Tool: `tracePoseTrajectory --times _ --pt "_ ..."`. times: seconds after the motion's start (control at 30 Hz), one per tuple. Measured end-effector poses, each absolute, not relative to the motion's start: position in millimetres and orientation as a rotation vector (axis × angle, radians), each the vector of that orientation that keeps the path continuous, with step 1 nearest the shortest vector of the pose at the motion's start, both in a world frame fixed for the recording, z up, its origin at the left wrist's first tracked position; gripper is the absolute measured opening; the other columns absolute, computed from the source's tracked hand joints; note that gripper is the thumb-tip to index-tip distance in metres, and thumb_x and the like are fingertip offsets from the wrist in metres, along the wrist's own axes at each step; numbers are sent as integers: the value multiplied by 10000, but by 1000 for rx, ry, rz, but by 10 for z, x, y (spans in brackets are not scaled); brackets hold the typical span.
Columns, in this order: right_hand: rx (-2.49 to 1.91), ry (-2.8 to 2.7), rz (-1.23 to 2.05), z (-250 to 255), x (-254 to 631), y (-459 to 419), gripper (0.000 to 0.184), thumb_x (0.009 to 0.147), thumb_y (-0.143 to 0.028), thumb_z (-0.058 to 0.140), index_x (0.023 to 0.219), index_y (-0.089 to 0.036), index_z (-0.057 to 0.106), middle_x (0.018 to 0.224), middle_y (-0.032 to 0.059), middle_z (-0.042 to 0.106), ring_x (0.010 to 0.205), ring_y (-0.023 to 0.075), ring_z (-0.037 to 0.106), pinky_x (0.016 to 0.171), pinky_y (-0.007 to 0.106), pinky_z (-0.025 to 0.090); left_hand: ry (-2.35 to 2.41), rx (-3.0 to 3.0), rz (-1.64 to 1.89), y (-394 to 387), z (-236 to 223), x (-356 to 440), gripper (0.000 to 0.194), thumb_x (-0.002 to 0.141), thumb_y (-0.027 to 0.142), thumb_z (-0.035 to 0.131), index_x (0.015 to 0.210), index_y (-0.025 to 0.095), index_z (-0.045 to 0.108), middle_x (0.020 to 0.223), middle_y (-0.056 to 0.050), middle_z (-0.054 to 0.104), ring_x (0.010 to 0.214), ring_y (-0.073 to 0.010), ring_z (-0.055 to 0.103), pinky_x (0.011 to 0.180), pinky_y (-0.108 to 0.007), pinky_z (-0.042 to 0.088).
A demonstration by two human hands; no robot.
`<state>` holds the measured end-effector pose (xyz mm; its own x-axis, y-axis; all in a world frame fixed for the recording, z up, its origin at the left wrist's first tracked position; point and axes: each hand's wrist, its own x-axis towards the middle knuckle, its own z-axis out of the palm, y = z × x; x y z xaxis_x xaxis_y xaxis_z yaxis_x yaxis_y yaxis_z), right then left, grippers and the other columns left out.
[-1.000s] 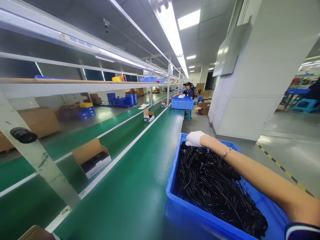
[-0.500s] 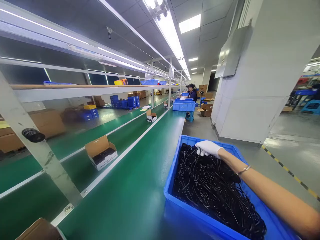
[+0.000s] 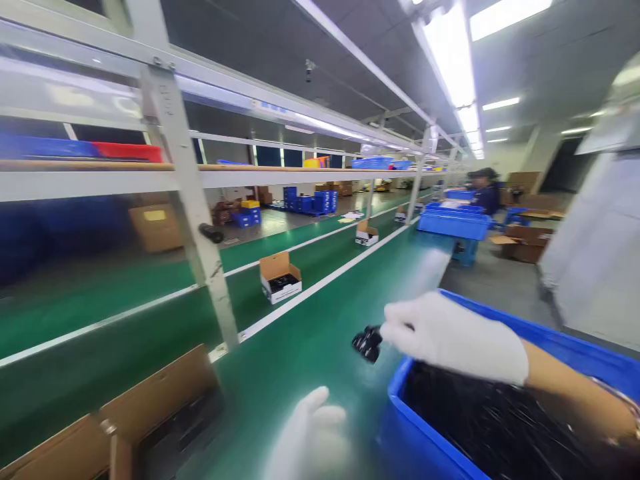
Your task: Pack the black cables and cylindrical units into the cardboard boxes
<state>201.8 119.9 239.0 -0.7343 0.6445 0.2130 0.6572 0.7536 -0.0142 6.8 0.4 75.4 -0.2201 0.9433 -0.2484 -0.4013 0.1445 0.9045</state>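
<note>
My right hand (image 3: 453, 337), in a white glove, is closed on a small black cable bundle (image 3: 367, 343) and holds it over the green belt just left of the blue bin (image 3: 400, 427). The bin is full of black cables (image 3: 500, 427). My left hand (image 3: 313, 437), also gloved, is low in the view and blurred, with its fingers spread and nothing in them. An open cardboard box (image 3: 150, 413) lies at the lower left, near the left hand.
A metal shelf post (image 3: 200, 233) stands left of the belt. Open boxes (image 3: 280, 277) ride the far conveyor. A second blue bin (image 3: 454, 225) sits further along, with a person (image 3: 485, 190) seated behind it. Crates line the overhead shelf.
My right hand has come out of the bin with a black cable bundle and moved left over the belt. My left hand has come into view. The camera has swung left.
</note>
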Motion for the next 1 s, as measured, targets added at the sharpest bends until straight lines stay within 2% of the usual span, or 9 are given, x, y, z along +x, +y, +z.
tracePoseTrajectory --times 0.1,0.17,0.27,0.4,0.57,0.63,0.77,0.9,1.0 --pt "-480 -2911 -321 2032 1450 852 200 787 -280 540 591 -243 552 467 -7 561 371 137 387 436 308 143 1016 494 1473 67 676 -59 712 730 754 539 1095 155 663 884 -118 678 604 -193 609 613 -363 499" --pt "-124 -2986 -347 1863 1126 741 117 770 -325 589 677 -262 622 482 -13 580 359 143 395 426 300 147 935 356 1544 37 633 -275 572 715 643 670 1001 147 675 735 -58 635 560 -144 564 569 -293 456" --pt "118 -2977 -276 1891 623 923 179 832 -408 579 747 -270 655 548 -28 611 443 141 484 444 269 225 825 174 1747 -116 632 -620 368 676 466 789 823 163 642 606 17 549 508 -92 492 507 -230 390" --pt "-404 -2441 -191 2302 -154 1613 282 941 -423 475 855 -223 654 800 20 682 757 172 610 611 254 384 800 342 2022 -424 722 -892 296 746 464 735 830 202 627 737 -1 616 475 -58 412 465 -216 363" --pt "-500 -2038 -26 2592 -854 2153 363 825 -436 671 1061 -169 601 995 82 655 926 222 607 818 298 454 949 451 2069 -665 730 -1022 364 713 500 755 925 212 687 859 -37 660 432 -29 322 406 -216 276" --pt "-476 -2044 -60 2602 -982 2192 334 823 -428 672 1033 -178 600 993 87 648 932 235 597 800 307 458 929 447 2111 -674 706 -1043 398 701 497 767 969 212 692 832 -31 659 431 -24 314 416 -211 274" --pt "-453 -2089 -93 2658 -1053 2170 223 861 -387 603 955 -184 601 904 76 650 861 226 595 733 298 453 835 372 2144 -602 756 -1024 365 722 501 750 875 176 688 737 -14 647 432 -8 300 437 -184 266" --pt "-461 -2072 90 2708 -862 1922 221 808 -351 614 950 -181 604 854 49 656 783 196 604 752 295 466 713 200 2097 -494 916 -1002 355 795 509 676 812 158 620 690 0 607 438 -10 312 434 -165 240" --pt "-381 -2206 254 2519 -548 1496 201 758 -343 626 915 -219 607 798 17 650 720 185 596 719 299 480 644 202 2077 -398 955 -1017 425 863 543 558 713 145 559 600 14 551 380 -1 241 384 -161 168"
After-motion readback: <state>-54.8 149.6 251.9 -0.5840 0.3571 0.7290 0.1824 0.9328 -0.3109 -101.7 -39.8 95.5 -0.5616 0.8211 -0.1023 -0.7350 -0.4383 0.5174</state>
